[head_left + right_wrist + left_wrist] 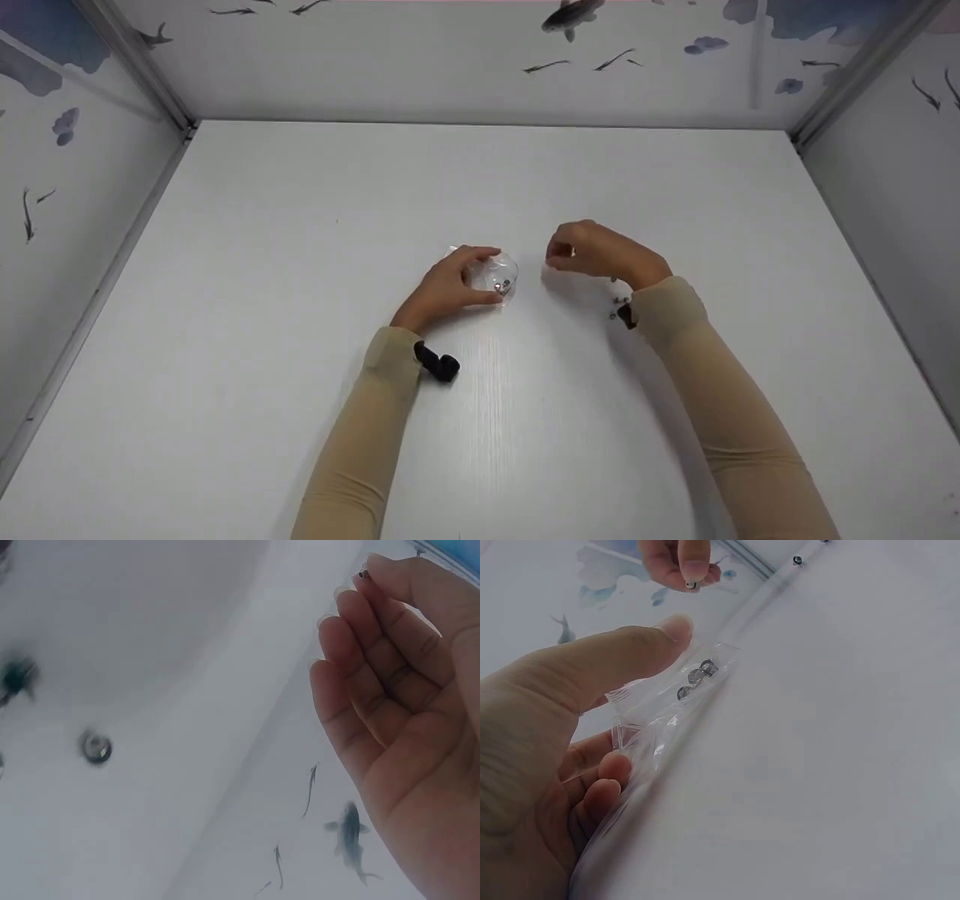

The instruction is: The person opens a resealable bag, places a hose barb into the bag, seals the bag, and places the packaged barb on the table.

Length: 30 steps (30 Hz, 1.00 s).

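In the head view my left hand (pixel 444 286) holds a clear plastic bag (pixel 508 265) at the middle of the table, thumb and fingers curled around its sides. Several small round metal pieces (pixel 696 677) lie together inside the bag, near its far end in the left wrist view. To the right of the bag and apart from it, my right hand (pixel 600 251) is raised over the table. Its thumb and index finger pinch a tiny metal piece (pixel 364 574), mostly hidden by the fingertips. The exact kind of these pieces is too small to tell.
More small metal pieces (pixel 613 315) lie on the white table (pixel 300 202) beside my right wrist, partly hidden by the sleeve. One loose round piece (pixel 96 747) shows in the right wrist view. Printed panels (pixel 450 67) enclose the table's back and sides.
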Motion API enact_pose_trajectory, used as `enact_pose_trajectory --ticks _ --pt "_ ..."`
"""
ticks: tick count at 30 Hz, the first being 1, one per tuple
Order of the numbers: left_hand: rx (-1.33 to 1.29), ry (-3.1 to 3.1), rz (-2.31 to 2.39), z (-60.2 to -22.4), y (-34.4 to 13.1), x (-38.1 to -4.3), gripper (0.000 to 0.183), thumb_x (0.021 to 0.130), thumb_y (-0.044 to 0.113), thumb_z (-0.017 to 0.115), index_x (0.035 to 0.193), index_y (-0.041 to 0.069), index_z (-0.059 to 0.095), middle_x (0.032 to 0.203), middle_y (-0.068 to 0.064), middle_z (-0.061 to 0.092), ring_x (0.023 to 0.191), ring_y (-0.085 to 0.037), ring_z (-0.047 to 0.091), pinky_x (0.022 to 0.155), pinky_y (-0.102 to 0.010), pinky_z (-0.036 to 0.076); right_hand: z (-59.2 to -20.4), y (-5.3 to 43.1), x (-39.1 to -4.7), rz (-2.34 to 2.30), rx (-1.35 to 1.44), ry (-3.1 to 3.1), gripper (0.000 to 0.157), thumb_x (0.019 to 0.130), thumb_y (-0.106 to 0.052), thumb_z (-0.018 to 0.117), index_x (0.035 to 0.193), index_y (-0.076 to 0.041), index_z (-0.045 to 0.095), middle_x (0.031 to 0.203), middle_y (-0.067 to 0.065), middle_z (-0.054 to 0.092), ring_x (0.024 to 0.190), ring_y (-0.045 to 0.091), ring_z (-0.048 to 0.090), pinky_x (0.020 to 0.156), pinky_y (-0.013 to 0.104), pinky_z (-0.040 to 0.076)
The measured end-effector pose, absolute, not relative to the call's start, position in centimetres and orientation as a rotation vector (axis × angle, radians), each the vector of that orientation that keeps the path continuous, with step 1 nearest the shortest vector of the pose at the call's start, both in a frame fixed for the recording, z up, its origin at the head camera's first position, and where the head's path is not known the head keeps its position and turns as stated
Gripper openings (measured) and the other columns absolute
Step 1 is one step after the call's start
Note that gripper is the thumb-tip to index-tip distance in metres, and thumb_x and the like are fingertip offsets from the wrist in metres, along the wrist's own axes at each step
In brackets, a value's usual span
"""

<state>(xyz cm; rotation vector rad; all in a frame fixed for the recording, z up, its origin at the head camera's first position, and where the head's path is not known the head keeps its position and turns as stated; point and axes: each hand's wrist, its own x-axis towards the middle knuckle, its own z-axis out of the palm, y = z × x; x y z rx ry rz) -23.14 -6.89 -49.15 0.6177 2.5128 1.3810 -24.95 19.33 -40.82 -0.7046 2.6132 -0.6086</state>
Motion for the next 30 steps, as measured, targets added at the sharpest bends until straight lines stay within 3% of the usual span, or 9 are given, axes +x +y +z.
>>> enact_pose_trajectory --ticks 15,30 --pt "0.616 2.502 1.402 -49.0 -6.9 -23.3 0.070 0.073 0.036 0.083 0.136 0.027 0.054 0.125 0.005 0.056 0.099 -0.013 0.047 0.085 -0.030 0.041 -41.2 15.2 -25.2 -0.604 -0.947 2.595 0.014 0.090 -0.012 0.067 0.101 -0.007 0.072 0.096 0.006 0.068 0.087 0.020 0.060 0.083 0.034 0.052" --pt "0.619 2.507 1.398 -49.2 -7.0 -23.1 0.069 0.074 0.039 0.082 0.136 0.028 0.053 0.124 0.006 0.056 0.094 -0.013 0.046 0.081 -0.029 0.040 -41.5 14.6 -25.3 -0.568 -1.045 2.582 0.017 0.090 -0.009 0.066 0.105 -0.004 0.072 0.099 0.009 0.069 0.090 0.021 0.062 0.086 0.036 0.052"
